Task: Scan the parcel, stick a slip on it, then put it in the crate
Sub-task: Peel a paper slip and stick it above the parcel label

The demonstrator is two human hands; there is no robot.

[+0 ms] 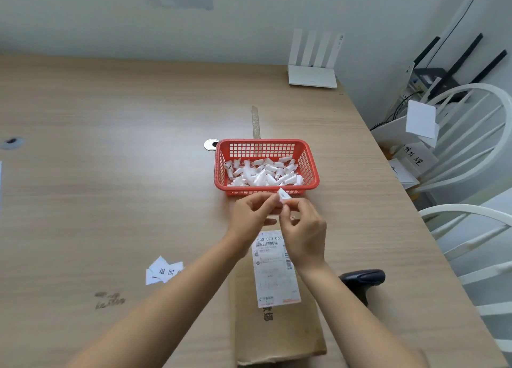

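Both the left hand (250, 215) and right hand (303, 229) pinch a small slip (283, 195) above the parcel (277, 298); it may curl, sticking crooked.

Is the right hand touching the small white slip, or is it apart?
Touching. The head view shows the right hand pinching the white slip between its fingertips, near the red basket.

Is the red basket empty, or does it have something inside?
Not empty. The red basket holds many small white paper slips, piled loosely across its bottom.
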